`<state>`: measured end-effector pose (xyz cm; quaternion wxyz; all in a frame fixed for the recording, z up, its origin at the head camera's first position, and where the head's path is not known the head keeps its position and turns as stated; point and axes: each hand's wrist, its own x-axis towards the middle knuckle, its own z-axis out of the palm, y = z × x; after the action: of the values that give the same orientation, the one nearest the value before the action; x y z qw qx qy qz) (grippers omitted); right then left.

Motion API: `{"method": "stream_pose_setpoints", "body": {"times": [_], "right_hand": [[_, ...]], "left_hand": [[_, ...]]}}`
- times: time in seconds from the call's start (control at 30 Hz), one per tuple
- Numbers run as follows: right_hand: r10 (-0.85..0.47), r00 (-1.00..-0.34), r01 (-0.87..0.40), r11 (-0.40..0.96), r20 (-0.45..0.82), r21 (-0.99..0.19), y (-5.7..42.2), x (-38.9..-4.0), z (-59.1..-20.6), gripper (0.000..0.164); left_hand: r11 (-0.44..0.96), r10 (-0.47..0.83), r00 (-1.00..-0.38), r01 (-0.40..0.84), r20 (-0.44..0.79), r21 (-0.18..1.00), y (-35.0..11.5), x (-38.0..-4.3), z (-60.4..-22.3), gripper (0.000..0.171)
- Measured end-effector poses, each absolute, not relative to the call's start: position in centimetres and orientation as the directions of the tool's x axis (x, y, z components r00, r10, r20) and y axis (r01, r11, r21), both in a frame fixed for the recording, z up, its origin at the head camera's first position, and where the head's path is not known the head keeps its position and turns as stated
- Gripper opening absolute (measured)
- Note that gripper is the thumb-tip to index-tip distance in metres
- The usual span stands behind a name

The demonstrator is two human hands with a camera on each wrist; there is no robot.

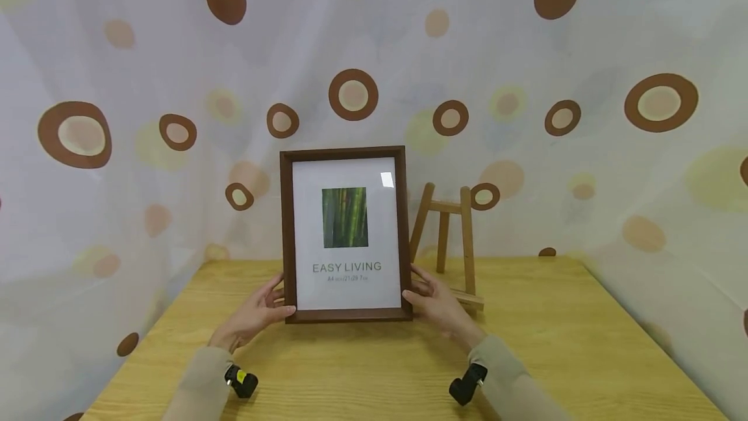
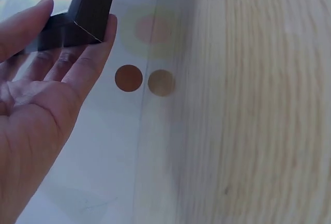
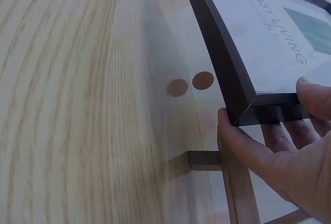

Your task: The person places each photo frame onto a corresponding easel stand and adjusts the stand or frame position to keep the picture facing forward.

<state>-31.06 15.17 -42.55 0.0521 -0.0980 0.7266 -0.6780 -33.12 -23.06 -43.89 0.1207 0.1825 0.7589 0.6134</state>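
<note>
A dark brown picture frame [image 1: 346, 314] stands upright between both hands, its front turned toward me. Behind its glass is a white sheet with a green bamboo picture [image 1: 345, 217] and the words EASY LIVING. My left hand [image 1: 252, 314] grips the lower left side, thumb on the front and fingers behind. On the lower right side my right hand [image 1: 439, 309] grips likewise. In the right wrist view, the frame's corner [image 3: 243, 107] rests against the fingers. A small wooden easel [image 1: 469, 239] stands just right of the frame, partly hidden by it and the right hand.
The light wooden table [image 1: 350, 375] spreads beneath the hands. A white curtain [image 1: 374, 38] with brown and yellow spots hangs behind and along both sides. Black wrist cameras are strapped at both cuffs.
</note>
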Motion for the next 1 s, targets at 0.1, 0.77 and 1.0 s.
{"method": "stream_pose_setpoints", "body": {"times": [0.1,0.77,1.0], "right_hand": [[-0.220,-0.973,-0.089,0.068,0.072,-0.994,15.6,-31.2,-42.4,0.068],[-0.175,-0.982,-0.081,0.080,0.066,-0.994,17.9,-31.9,-43.1,0.068],[-0.126,-0.989,-0.088,0.093,0.076,-0.992,18.4,-31.7,-42.9,0.070]], "left_hand": [[0.179,0.411,-0.910,0.133,0.048,0.975,-22.7,-33.3,-43.9,0.096],[0.177,0.346,-0.931,0.189,0.118,0.966,-20.0,-34.1,-43.9,0.071],[0.165,0.349,-0.928,0.198,0.131,0.966,-19.4,-34.5,-43.9,0.072]]}}
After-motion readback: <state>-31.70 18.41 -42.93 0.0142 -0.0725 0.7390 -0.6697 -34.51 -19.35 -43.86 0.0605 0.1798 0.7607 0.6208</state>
